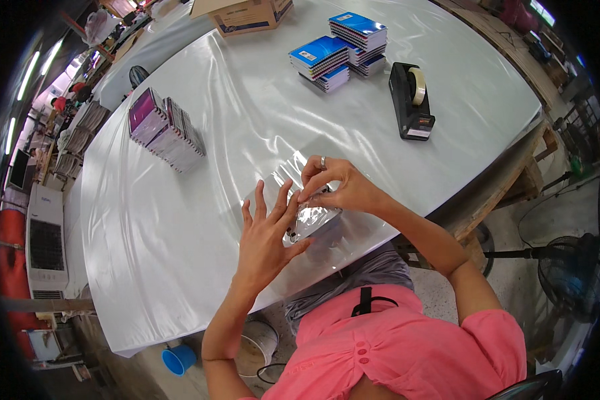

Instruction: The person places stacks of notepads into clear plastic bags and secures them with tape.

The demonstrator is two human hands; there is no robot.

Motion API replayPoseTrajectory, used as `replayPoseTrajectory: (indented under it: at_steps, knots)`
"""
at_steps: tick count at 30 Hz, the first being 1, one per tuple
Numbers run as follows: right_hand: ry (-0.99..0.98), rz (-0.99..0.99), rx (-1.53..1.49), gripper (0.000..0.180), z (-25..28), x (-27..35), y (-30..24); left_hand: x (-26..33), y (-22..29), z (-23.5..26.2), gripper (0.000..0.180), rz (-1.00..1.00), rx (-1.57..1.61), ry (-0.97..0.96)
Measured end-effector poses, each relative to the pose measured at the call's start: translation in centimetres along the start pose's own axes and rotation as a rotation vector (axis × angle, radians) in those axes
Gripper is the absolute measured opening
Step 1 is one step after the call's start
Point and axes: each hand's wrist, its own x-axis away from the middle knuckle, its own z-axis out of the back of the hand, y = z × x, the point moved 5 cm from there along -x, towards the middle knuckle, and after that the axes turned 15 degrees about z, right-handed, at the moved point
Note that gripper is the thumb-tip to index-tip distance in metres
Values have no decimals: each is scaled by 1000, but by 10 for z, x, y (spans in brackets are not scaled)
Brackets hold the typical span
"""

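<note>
Near the table's front edge lies a small package in shiny clear plastic film (312,219); dark spiral-binding loops show at its edge, and my hands cover much of the rest. My left hand (267,233) is open, its fingers spread and its forefinger side resting against the package. From the right, my right hand (343,185) reaches over the far side with thumb and forefinger pinched together at the film, close to the left fingertips. Glare hides exactly what the pinch holds, though it looks like the film.
Beyond my right hand stands a black tape dispenser (407,100). Stacks of blue spiral notebooks (319,52) lie at the back, with purple ones (167,130) at the left. A cardboard box (243,17) sits at the far edge. Buckets (179,360) and a fan (570,273) are below table level.
</note>
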Motion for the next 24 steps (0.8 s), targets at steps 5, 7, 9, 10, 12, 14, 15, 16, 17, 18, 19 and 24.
replayPoseTrajectory:
  at_steps: [5,7,9,10,12,14,15,16,17,18,19,24]
  knots:
    - [-62,513,702,21,-4,9,-37,-2,0,4,74,-54,9,-33]
    - [-115,746,919,24,-8,19,-43,-2,3,5,72,-64,1,-37]
    - [-142,746,932,24,-5,22,-43,-2,3,6,71,-67,-7,-40]
    - [-167,747,941,24,-5,23,-44,-2,3,6,69,-75,-1,-29]
    - [-185,665,837,29,0,22,-46,-2,2,6,67,-80,8,-17]
    - [-204,582,734,33,5,20,-53,-2,3,5,64,-142,-33,-11]
    - [-266,519,715,35,5,18,-56,-2,1,5,64,-141,-30,-12]
    - [-327,457,695,37,4,18,-56,-2,0,5,64,-160,-38,-11]
    - [-329,455,693,37,2,20,-55,-2,0,5,63,-179,-46,-9]
    - [-338,443,684,42,1,23,-52,-3,-1,6,63,-184,-44,-9]
    - [-348,432,673,47,0,26,-48,-4,0,6,64,-198,-36,-21]
    - [-342,469,656,56,0,37,-40,-8,0,6,66,-216,7,-91]
